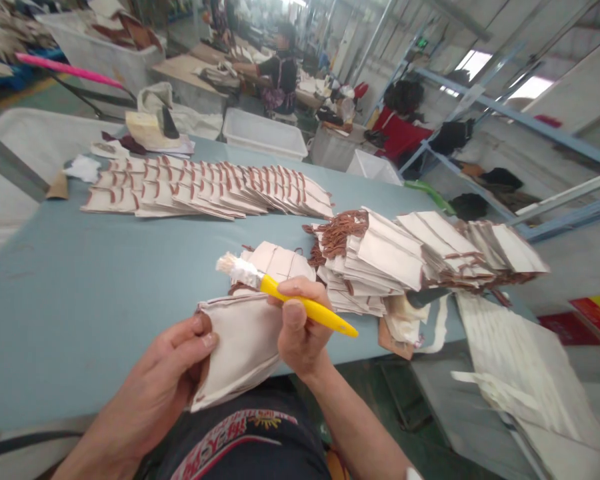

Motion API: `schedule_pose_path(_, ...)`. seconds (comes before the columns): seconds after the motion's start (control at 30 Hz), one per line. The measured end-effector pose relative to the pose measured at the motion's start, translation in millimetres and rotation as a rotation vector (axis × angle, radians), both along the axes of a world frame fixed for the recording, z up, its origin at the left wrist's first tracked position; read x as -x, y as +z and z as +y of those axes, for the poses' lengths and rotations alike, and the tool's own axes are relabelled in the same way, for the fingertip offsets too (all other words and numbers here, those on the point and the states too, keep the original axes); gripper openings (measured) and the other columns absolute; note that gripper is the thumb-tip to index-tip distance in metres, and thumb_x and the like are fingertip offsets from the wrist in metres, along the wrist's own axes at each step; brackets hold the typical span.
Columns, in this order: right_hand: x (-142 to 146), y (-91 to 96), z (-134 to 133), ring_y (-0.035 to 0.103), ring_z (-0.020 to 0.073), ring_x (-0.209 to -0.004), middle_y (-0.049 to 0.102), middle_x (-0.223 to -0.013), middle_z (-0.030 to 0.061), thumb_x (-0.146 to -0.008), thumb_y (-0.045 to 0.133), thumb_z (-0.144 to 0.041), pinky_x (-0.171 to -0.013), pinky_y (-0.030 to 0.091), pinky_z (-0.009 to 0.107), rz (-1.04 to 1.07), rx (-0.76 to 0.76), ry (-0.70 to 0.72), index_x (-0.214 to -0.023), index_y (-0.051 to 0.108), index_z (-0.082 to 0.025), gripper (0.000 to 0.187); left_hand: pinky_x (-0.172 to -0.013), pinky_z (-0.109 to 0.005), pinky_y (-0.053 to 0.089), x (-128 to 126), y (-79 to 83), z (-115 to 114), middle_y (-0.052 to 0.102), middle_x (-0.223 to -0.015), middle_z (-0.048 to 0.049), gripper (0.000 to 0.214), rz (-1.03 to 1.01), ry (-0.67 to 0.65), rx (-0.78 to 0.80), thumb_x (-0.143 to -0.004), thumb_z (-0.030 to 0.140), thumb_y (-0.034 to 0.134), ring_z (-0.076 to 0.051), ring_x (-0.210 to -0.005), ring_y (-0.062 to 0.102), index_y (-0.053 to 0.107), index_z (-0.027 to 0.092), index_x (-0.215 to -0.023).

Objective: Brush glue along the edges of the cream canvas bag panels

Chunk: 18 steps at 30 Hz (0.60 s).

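My left hand (173,370) grips the left edge of a cream leather piece (240,347) held at the near edge of the blue-grey table (105,280). My right hand (297,330) is closed round a yellow-handled glue brush (300,303), bristles pointing up-left over the piece, and its fingers also pinch the piece's right side. Just behind lies another cream piece (280,261). A thick stack of cream pieces with brown edges (380,263) lies right of my hands.
A long overlapped row of cream pieces (205,190) runs across the far side of the table. White tubs (265,133) stand behind it. A person (280,73) works at a distant table. Blue metal racks (505,120) stand at the right.
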State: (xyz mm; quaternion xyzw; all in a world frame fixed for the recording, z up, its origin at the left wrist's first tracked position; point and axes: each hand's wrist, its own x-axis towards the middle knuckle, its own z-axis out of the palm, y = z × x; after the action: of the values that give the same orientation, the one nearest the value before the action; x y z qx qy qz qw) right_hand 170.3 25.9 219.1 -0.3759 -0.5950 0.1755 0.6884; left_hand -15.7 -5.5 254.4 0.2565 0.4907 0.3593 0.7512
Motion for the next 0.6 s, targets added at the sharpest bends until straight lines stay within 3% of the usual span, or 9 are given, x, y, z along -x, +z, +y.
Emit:
schedule_pose_path(0.2, 1, 7.7, 13, 0.079, 0.0191, -0.087, 0.082, -0.100, 0.0059, -0.115, 0.055, -0.039, -0.079, 0.065, 0.032, -0.260, 0.017, -0.055, -0.113, 0.073, -0.025, 0.022, -0.058, -0.022, 0.053, 6, 5.5, -2, 0.074, -0.073, 0.0049, 0.041, -0.042, -0.024, 0.049, -0.066, 0.032, 0.100, -0.017, -0.066, 0.068, 0.077, 0.024, -0.099)
schedule_pose_path(0.3, -1, 18.8, 16, 0.079, 0.0199, -0.092, 0.083, -0.102, 0.0058, -0.115, 0.055, -0.036, -0.085, 0.065, 0.033, -0.257, 0.004, -0.102, -0.111, 0.073, -0.025, 0.021, -0.062, -0.025, 0.058, 19, -5.3, -4, 0.080, -0.079, 0.0002, 0.046, -0.010, -0.085, -0.024, -0.073, 0.049, 0.099, -0.026, -0.082, 0.078, 0.083, 0.025, -0.108)
schedule_pose_path(0.37, -7, 28.8, 20, 0.080, 0.0218, -0.097, 0.082, -0.105, 0.0068, -0.114, 0.055, -0.038, -0.092, 0.065, 0.036, -0.236, 0.045, -0.145, -0.111, 0.073, -0.025, 0.022, -0.073, -0.029, 0.064, 27, -13.1, -8, 0.084, -0.088, -0.0028, 0.051, 0.089, -0.093, -0.099, -0.074, 0.060, 0.096, -0.032, -0.096, 0.079, 0.086, 0.025, -0.109)
schedule_pose_path(0.43, -12, 37.2, 26, 0.079, 0.0226, -0.098, 0.082, -0.106, 0.0073, -0.113, 0.055, -0.041, -0.093, 0.064, 0.037, -0.209, 0.099, -0.175, -0.110, 0.074, -0.026, 0.024, -0.081, -0.031, 0.065, 31, -18.7, -12, 0.086, -0.097, -0.0030, 0.047, 0.225, -0.114, -0.193, -0.072, 0.059, 0.096, -0.033, -0.101, 0.079, 0.088, 0.025, -0.104)
schedule_pose_path(0.6, -9, 33.8, 50, 0.077, 0.0224, -0.094, 0.083, -0.104, 0.0077, -0.112, 0.055, -0.043, -0.091, 0.060, 0.034, -0.241, 0.163, -0.165, -0.104, 0.074, -0.025, 0.027, -0.072, -0.026, 0.061, 23, -22.9, -15, 0.084, -0.090, -0.0032, 0.032, 0.428, -0.297, -0.530, -0.086, 0.057, 0.084, -0.027, -0.081, 0.076, 0.088, 0.026, -0.091)
